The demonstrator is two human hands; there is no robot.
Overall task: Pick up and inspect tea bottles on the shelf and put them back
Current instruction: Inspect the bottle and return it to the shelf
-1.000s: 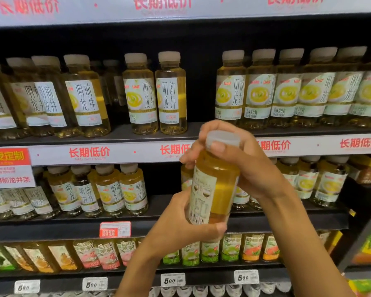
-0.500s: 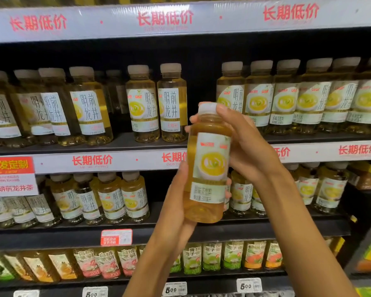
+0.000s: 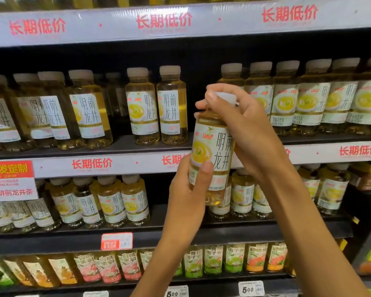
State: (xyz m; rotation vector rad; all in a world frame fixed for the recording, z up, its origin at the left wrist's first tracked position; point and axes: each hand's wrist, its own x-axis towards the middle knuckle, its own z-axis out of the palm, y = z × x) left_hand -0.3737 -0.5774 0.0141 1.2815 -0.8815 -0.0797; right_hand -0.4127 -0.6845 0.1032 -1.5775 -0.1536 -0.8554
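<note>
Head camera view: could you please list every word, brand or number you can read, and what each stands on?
"Unif" and "明前龙井": label of the held bottle, gripped by the left hand and the right hand.
"长期低价": the shelf-edge strips.
"明前龙井茶": red-and-white sign; its upper lines are blurred.
"500": price tag.
Bottom-row labels and the red tag: too blurred to read.

Brightness: fairly bright, even shop light from above.
Shadows: deep black behind the bottle rows (image 3: pixel 287 99).
Glare: plastic film on the top price strip (image 3: pixel 180 22) shines with pale wrinkled reflections.
Focus: soft all over; small print is unreadable.
Distortion: shelf edges bow and tilt near the corners.
</note>
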